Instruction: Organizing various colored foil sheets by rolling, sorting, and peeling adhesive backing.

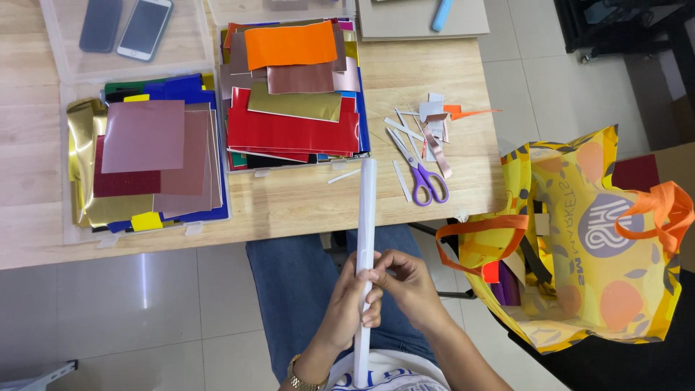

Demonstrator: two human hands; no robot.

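I hold a long, narrow white sheet edge-on over my lap; it reaches from my chest up to the table edge. My left hand wraps around its lower half, a gold watch on the wrist. My right hand pinches the same sheet from the right, fingers touching the left hand's fingers. Purple-handled scissors lie on the wooden table just right of the sheet's top, among paper offcuts.
Two clear trays hold stacks of coloured and metallic paper: one at left, one in the middle. Two phones rest in a tray at the back left. A yellow bag with orange handles stands open to my right.
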